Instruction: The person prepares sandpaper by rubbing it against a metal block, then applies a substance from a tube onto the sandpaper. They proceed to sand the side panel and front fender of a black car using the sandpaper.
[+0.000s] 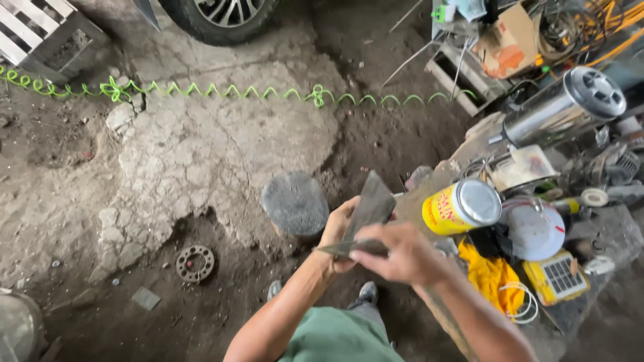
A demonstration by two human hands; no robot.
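Left hand (337, 224), right hand (396, 253) gripping dark, perhaps rubber sheet (367, 209)

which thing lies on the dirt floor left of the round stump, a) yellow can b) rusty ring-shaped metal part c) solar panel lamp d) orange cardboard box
b: the rusty ring-shaped metal part lies on the dirt down-left of the round stump, while the yellow can sits among clutter on the right.

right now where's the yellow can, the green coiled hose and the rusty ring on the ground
yellow can (448, 210), head view, on its yellow side
green coiled hose (221, 91), head view, mid-length of the coil
rusty ring (195, 263), head view, on its rim
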